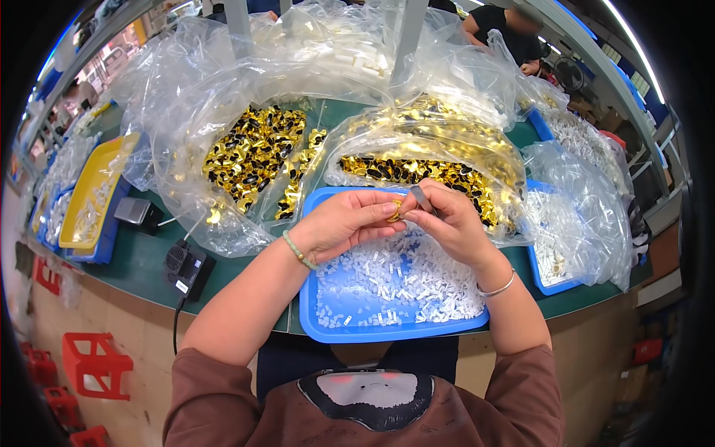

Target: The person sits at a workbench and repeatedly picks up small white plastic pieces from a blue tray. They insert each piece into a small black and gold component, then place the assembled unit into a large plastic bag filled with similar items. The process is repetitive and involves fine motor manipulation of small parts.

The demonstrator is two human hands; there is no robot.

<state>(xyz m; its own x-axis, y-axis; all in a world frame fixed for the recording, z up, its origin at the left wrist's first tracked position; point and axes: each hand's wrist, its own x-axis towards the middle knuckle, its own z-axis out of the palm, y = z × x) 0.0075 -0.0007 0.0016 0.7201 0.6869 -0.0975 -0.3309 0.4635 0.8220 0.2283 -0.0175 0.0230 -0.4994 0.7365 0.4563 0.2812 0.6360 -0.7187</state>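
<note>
Over the back of a blue tray [320,333], my two hands meet, fingertips almost touching. My left hand [350,220] pinches a small shiny gold part [394,211] between thumb and fingers. My right hand [452,223] is closed on a dark grey, flat metal strip [421,199]; its lower end is hidden by the fingers. Many small white plastic pieces [447,287] lie loose in the tray below. Just behind my hands, a clear plastic bag [357,141] holds gold-and-black parts [395,170].
Another bag at left holds more gold-and-black parts [253,149]. A black device [186,270] with a cable stands on the green table [246,274]. Yellow [93,190] and blue trays [538,268] with white pieces flank me. Red stools [97,365] stand on the floor; a person [506,33] sits far right.
</note>
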